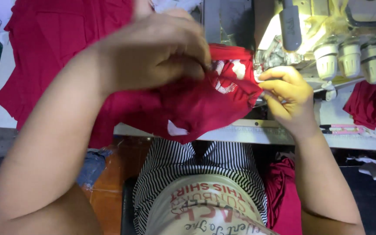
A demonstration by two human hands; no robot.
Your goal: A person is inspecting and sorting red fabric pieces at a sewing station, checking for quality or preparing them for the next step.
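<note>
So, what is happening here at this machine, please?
A person sits at a sewing machine and holds a red fabric piece up in both hands. The left hand pinches its upper edge; the right hand grips the edge nearest the machine. More red fabric lies on the table.

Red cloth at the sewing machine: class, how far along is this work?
Done: nothing sewn shows. In hand: left hand and right hand pinch the red cloth at the sewing machine. Left: a red pile lies on the table.
</note>
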